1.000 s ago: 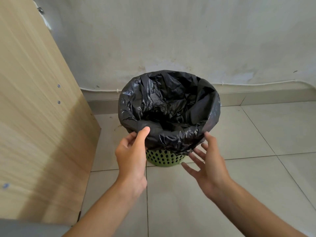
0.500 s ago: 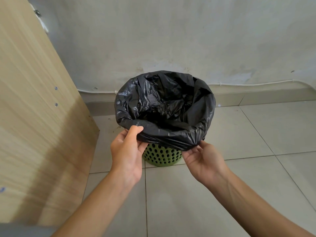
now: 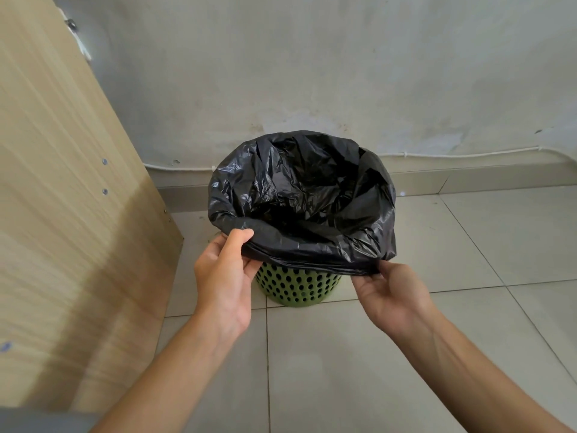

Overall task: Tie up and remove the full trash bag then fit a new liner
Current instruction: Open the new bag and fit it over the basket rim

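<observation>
— Floor [image 3: 390, 354] and room, what do you see?
— Pale grey tiles, a stained white wall [image 3: 312, 73] with a thin cable [image 3: 468, 155] along the skirting, a wooden cabinet side [image 3: 62, 214] on my left.
— And the bag?
— The black trash bag [image 3: 299, 201] sits in the green perforated bin [image 3: 296, 285] near the wall. My left hand [image 3: 223, 276] pinches its folded-over edge; my right hand [image 3: 392, 292] grips the hem too.

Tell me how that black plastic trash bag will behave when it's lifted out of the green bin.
The thin, crinkled black plastic trash bag will probably go limp and collapse inward. Its glossy film may slip, so the left hand and right hand need a firm grip on the folded edge. The small perforated green plastic bin looks light and may rise with it.
</observation>
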